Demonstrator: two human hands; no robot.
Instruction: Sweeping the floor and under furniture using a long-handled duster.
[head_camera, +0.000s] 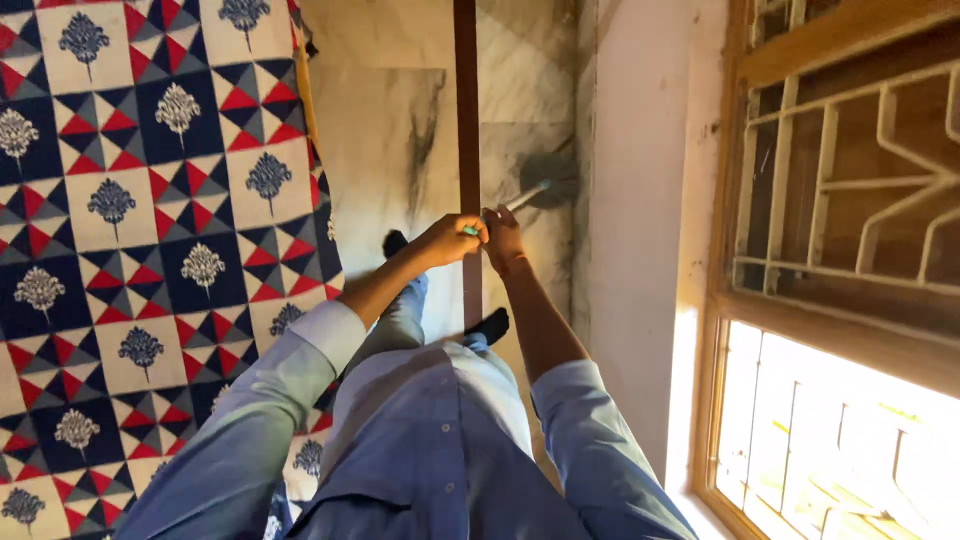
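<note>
Beside patterned bedspread (150, 200), both hands' grip on broom (545, 185), wall (640, 200) close.

Home bedroom: patterned bedspread (150, 200), marble floor (390, 130), wooden grilled window (850, 200).

You wear a light blue button-up shirt (440, 440) with long sleeves; the cuffs are rolled back, leaving your forearms bare. Below it, blue-grey trousers (400, 320) cover your legs, and dark socks (492, 325) cover your feet. Your left hand (450, 240) and right hand (503, 235) are bare, without gloves.
</note>
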